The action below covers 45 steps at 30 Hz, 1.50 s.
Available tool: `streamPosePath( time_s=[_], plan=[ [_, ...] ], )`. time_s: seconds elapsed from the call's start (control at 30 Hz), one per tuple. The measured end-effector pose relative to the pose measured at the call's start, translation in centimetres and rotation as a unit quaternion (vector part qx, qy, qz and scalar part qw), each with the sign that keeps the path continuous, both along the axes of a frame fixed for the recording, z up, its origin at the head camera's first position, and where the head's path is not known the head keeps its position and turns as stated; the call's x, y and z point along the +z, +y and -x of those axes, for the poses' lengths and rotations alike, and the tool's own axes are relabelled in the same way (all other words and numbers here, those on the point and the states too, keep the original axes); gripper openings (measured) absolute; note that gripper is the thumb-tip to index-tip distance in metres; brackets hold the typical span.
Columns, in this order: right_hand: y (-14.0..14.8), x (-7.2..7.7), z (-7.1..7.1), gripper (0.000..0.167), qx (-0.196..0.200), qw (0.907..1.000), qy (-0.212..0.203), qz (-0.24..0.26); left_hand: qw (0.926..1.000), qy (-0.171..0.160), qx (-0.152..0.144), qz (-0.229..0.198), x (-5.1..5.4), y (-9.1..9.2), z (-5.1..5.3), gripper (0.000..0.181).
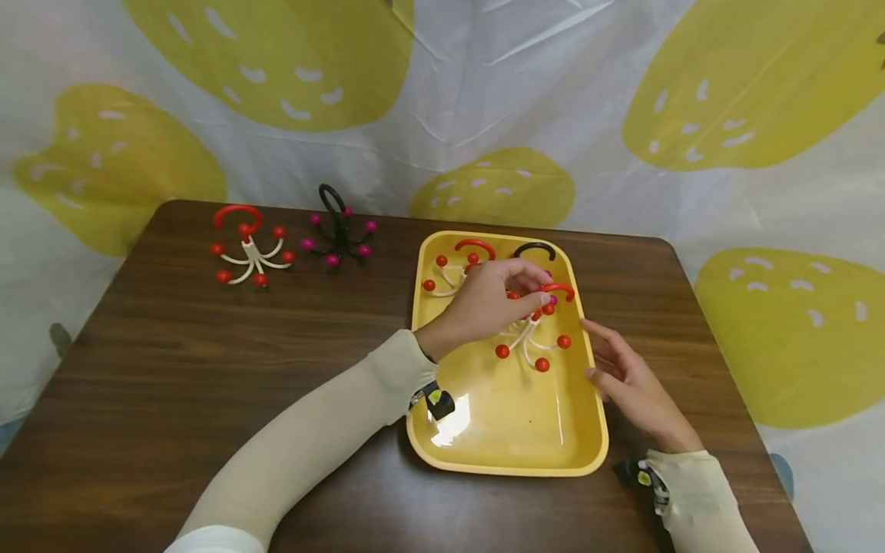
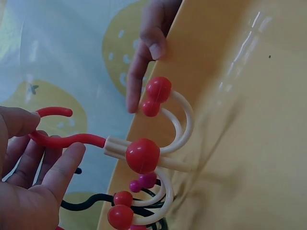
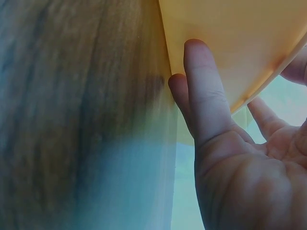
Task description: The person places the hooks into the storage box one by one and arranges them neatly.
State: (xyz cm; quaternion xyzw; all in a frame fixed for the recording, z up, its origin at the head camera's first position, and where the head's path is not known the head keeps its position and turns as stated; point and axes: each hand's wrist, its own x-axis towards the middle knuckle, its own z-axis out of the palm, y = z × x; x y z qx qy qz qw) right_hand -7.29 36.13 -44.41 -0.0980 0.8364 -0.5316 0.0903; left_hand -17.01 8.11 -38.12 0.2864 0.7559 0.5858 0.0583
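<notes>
My left hand [image 1: 487, 299] pinches the red hook of a white hanger with curved arms and red ball tips [image 1: 542, 365], over the yellow tray [image 1: 484, 453]. In the left wrist view, the thumb and fingers are at the bent red hook [image 2: 67, 141]; the white arms [image 2: 187, 120] point away from the hand. My right hand [image 1: 639, 392] touches the tray's right side, fingers fairly straight along the outer wall [image 3: 230, 57]. Inside the tray, near its far end, lie another red-and-white hanger [image 1: 475, 246] and a black one [image 1: 535, 247] with magenta balls, partly hidden by my left hand.
On the brown wooden table [image 1: 207, 369], left of the tray, stand a red-and-white hanger [image 1: 252, 250] and a black hanger with magenta balls [image 1: 340, 230]. A white cloth with yellow fruit prints [image 1: 484, 184] hangs behind the table.
</notes>
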Motion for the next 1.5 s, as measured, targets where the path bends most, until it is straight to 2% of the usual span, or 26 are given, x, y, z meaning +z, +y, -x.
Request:
streamPosePath(
  time_s=[0.13, 0.33, 0.77, 1.27, 1.5],
  plan=[
    [0.0, 0.1, 0.0, 0.069, 0.002, 1.0, 0.0, 0.002, 0.9999, -0.007, 0.004, 0.01, -0.4, 0.5, -0.1, 0.018],
    [0.0, 0.1, 0.1, 0.069, 0.002, 1.0, -0.001, 0.002, 0.9998, -0.019, -0.004, 0.002, -0.9, 1.0, -0.1, 0.017],
    [-0.1, 0.0, -0.1, 0.069, -0.005, 1.0, -0.006, -0.004, 0.9991, -0.031, -0.01, 0.027, -1.2, 1.2, -0.2, 0.014],
    [-0.1, 0.2, -0.2, 0.069, -0.003, 0.9999, -0.015, -0.001, 0.9994, -0.023, 0.006, 0.025, -1.0, 0.4, -0.2, 0.021],
    [-0.2, 0.3, -0.1, 0.068, -0.005, 0.9999, -0.014, 0.001, 0.9999, -0.013, 0.0, 0.003, -0.7, -0.4, 0.0, 0.018]
  ],
)
